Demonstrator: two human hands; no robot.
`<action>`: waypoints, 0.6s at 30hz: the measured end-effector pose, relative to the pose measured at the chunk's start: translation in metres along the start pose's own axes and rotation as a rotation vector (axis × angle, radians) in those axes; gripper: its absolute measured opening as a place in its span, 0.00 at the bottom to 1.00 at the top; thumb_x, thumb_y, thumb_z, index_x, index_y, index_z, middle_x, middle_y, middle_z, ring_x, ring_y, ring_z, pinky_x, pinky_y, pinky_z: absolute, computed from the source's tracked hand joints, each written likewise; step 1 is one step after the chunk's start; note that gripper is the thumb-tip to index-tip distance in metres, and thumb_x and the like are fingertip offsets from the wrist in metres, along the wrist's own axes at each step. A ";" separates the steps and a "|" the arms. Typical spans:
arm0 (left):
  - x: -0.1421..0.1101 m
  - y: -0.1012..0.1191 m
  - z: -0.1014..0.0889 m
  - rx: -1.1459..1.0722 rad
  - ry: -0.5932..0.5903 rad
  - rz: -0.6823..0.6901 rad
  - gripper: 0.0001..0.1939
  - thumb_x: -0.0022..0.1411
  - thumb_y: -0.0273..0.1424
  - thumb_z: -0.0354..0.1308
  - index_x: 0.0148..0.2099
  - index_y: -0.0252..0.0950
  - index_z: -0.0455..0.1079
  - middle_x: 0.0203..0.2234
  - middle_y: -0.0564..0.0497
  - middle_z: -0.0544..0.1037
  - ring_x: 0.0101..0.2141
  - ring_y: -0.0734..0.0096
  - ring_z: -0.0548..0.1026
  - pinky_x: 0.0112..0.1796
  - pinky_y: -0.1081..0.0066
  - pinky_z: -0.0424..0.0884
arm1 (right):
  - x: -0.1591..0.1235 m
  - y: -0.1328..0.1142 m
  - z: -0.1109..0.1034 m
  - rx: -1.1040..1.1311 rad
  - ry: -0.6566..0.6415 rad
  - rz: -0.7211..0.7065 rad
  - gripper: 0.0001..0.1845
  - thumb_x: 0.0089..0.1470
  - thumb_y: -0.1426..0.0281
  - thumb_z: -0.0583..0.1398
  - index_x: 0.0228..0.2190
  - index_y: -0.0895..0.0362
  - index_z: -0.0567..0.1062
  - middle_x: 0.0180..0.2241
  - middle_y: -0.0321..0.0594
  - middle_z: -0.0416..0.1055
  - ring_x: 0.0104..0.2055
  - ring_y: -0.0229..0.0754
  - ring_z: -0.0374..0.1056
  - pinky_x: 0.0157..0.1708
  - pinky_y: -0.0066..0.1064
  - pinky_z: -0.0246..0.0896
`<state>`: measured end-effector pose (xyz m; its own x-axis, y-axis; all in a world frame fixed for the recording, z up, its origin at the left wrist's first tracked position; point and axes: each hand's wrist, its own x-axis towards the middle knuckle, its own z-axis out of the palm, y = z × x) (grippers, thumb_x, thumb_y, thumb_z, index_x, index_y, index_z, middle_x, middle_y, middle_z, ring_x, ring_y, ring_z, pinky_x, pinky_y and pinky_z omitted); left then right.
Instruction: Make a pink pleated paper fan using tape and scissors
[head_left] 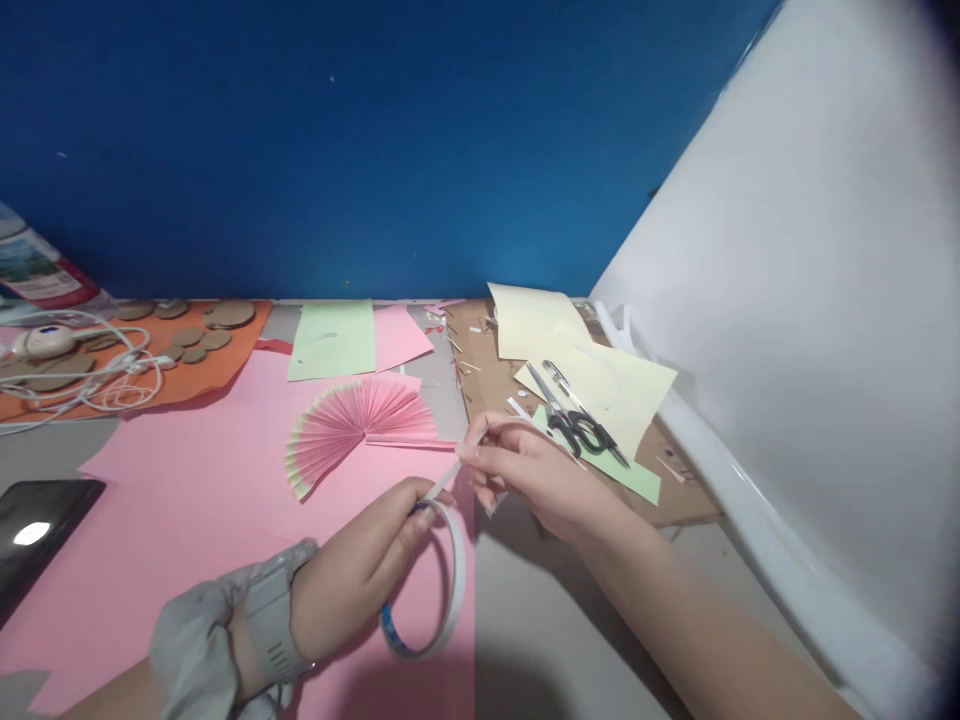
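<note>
My left hand is closed on a roll of white tape with a blue inner ring, which hangs below the fingers. A strip of tape runs up from the roll to my right hand, whose thumb and forefinger pinch its end. Just left of the right hand, a pleated pink paper fan with a pale green edge lies spread on a large pink sheet. One straight pink fold reaches from the fan's centre toward the right fingertips; whether they touch it I cannot tell.
Black-handled scissors and a pen lie on cream paper over cardboard. Green paper is at the back. At left are a phone, white cables, cardboard discs and a bottle.
</note>
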<state>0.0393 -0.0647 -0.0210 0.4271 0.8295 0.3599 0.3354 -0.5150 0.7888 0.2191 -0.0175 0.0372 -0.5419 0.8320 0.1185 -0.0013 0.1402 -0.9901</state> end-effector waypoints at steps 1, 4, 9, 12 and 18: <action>0.000 0.000 0.000 -0.005 0.007 0.000 0.12 0.68 0.34 0.39 0.45 0.38 0.61 0.35 0.51 0.71 0.36 0.69 0.68 0.40 0.70 0.64 | 0.000 0.000 0.000 -0.001 0.003 0.003 0.14 0.47 0.64 0.63 0.26 0.56 0.62 0.16 0.25 0.59 0.17 0.30 0.59 0.20 0.23 0.53; 0.002 -0.001 -0.002 -0.001 0.021 0.013 0.12 0.68 0.34 0.39 0.42 0.37 0.63 0.33 0.51 0.69 0.34 0.71 0.67 0.38 0.72 0.63 | -0.001 0.000 -0.001 -0.013 -0.019 0.000 0.12 0.51 0.64 0.60 0.26 0.56 0.62 0.17 0.27 0.61 0.17 0.31 0.60 0.20 0.24 0.55; 0.004 -0.006 -0.004 -0.001 0.013 0.073 0.14 0.67 0.32 0.40 0.51 0.38 0.61 0.38 0.51 0.70 0.38 0.70 0.68 0.41 0.72 0.63 | -0.002 0.000 -0.001 -0.001 -0.045 -0.035 0.11 0.54 0.65 0.58 0.25 0.56 0.61 0.16 0.26 0.62 0.17 0.29 0.59 0.21 0.23 0.55; 0.005 -0.010 -0.004 0.001 0.028 0.090 0.15 0.67 0.32 0.40 0.54 0.39 0.58 0.39 0.51 0.70 0.39 0.69 0.68 0.43 0.71 0.63 | -0.003 -0.001 0.001 -0.032 -0.039 -0.051 0.11 0.54 0.65 0.58 0.25 0.56 0.62 0.17 0.26 0.62 0.18 0.29 0.59 0.22 0.24 0.56; 0.003 -0.013 0.000 -0.022 0.007 0.104 0.14 0.66 0.31 0.40 0.52 0.38 0.57 0.35 0.50 0.68 0.34 0.70 0.67 0.39 0.70 0.65 | -0.004 -0.001 0.001 -0.102 -0.039 -0.103 0.11 0.55 0.66 0.57 0.25 0.56 0.62 0.17 0.27 0.61 0.19 0.30 0.60 0.23 0.25 0.56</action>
<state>0.0357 -0.0555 -0.0304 0.4527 0.7735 0.4435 0.2713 -0.5933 0.7579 0.2210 -0.0215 0.0377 -0.5753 0.7894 0.2141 0.0259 0.2792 -0.9599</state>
